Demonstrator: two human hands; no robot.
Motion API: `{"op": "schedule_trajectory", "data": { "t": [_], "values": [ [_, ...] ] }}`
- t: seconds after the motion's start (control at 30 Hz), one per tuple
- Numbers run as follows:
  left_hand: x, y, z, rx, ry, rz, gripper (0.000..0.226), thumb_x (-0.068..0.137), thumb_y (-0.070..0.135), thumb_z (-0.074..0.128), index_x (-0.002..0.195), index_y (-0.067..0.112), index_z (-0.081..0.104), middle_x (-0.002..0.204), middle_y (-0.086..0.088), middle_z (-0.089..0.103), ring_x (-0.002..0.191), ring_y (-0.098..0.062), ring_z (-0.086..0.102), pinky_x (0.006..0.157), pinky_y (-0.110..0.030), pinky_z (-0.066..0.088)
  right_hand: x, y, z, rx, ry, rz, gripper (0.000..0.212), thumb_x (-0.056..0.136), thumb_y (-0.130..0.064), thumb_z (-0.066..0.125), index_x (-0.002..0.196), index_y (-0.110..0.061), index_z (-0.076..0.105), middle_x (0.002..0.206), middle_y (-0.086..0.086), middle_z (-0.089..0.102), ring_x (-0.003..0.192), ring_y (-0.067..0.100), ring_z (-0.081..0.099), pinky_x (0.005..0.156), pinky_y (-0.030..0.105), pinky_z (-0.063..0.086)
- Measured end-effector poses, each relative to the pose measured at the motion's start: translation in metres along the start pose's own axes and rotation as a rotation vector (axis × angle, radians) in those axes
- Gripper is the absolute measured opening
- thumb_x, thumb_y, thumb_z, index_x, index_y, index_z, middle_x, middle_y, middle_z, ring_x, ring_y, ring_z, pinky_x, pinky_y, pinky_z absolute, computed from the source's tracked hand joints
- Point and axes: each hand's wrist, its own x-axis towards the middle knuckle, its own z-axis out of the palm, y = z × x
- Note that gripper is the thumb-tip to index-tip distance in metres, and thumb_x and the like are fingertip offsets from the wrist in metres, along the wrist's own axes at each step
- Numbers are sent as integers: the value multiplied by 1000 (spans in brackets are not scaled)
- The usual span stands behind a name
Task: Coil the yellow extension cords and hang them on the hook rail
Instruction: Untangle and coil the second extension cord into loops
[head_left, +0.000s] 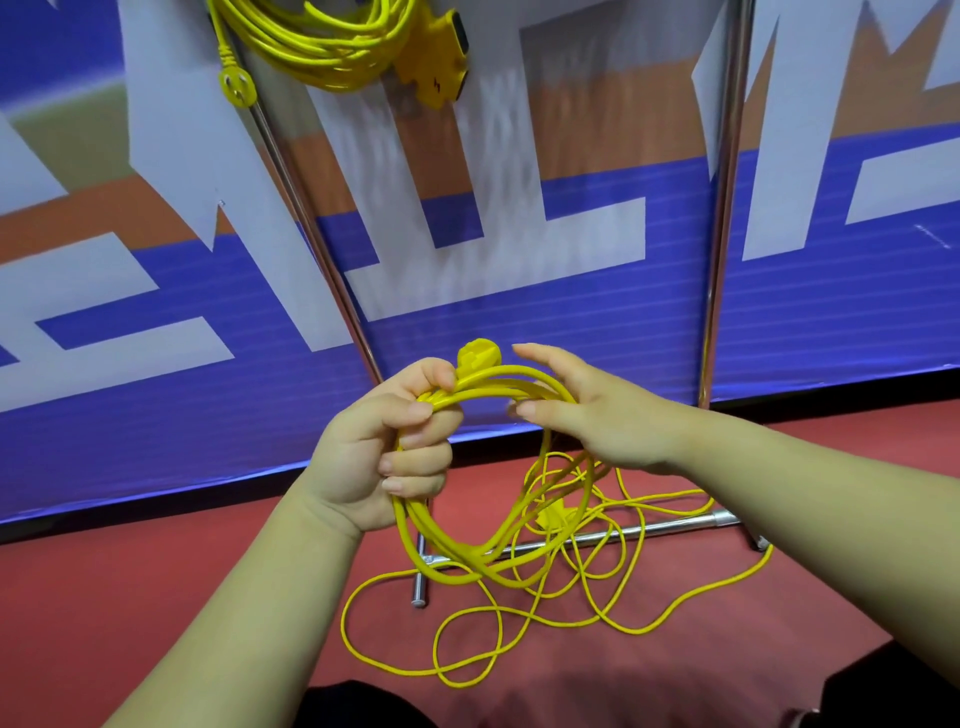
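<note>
My left hand (387, 447) is closed around several loops of a yellow extension cord (467, 561), with the cord's yellow plug (478, 356) sticking up above my fist. My right hand (587, 410) is just to the right, fingers spread and open, its palm against the top of the loops without gripping them. The rest of this cord (587, 587) lies in loose tangles on the red floor below. A second yellow cord (322, 47), coiled, hangs at the top of the rack with its plug (236, 88) and socket block (441, 67) dangling.
A chrome rack stands in front of me, with slanted uprights (311, 223) (722, 208) and a base bar (623, 535) on the red floor (156, 597). Behind it runs a blue, white and orange banner (519, 291). Dark clothing shows at the bottom edge.
</note>
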Motion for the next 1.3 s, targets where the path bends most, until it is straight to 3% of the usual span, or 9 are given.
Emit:
{"op": "schedule_trajectory", "data": {
  "t": [0.1,0.27,0.53,0.7,0.83,0.97,1.07,1.13,1.3],
  "values": [
    [-1,-2,-5,107,136,82,24,85,13,74,104,17,60,62,5,34,41,-4,20,34,-13,26,0,-5,-4,66,28,-17,40,99,-26,59,136,-33,46,77,-2,65,74,12,66,70,22,48],
    [0,-6,-14,268,325,134,48,75,24,86,118,23,64,68,1,36,42,-1,25,36,-13,27,-5,-16,-18,231,-17,-36,34,101,-11,54,130,-29,55,63,-3,47,51,13,35,55,28,43],
    [4,-1,-7,358,548,211,22,89,16,54,97,24,73,69,0,45,40,0,26,35,-11,23,-10,-18,-37,347,-86,-21,36,102,-10,48,131,-28,62,75,3,51,60,14,50,61,25,51],
    [3,-8,-9,366,328,69,27,79,27,82,103,20,73,64,2,37,41,-1,28,38,-14,28,0,-10,-30,413,116,-11,30,104,-15,47,120,-26,70,68,-2,47,51,9,27,49,24,21],
    [6,-14,1,348,258,-33,30,79,25,83,106,17,73,61,2,35,41,-1,27,37,-10,24,5,-6,-23,403,245,-22,27,103,-14,48,115,-22,71,68,0,52,49,10,29,45,23,20],
    [11,-13,6,324,428,111,17,92,12,59,95,17,75,58,2,33,38,0,23,38,-9,15,1,5,-20,81,316,-1,23,102,-24,54,120,-29,66,94,3,70,74,11,61,70,30,50],
    [12,-11,5,304,568,247,21,93,14,52,94,16,73,60,2,32,39,-2,23,36,-10,15,-1,20,-19,-232,406,72,39,93,-37,66,129,-29,54,114,-2,59,101,13,60,83,27,42],
    [13,-10,1,297,676,332,23,98,11,48,96,16,70,61,1,33,39,-3,23,35,-11,16,-4,27,-13,-283,461,42,33,87,-34,73,111,-23,53,104,-1,59,90,14,59,75,26,42],
    [8,-3,-15,236,877,472,26,106,10,40,103,14,65,60,2,37,39,-5,26,33,-14,21,-16,57,45,-234,-56,91,33,80,-35,75,90,-27,45,94,6,68,76,17,61,76,43,52]
  ]
}}
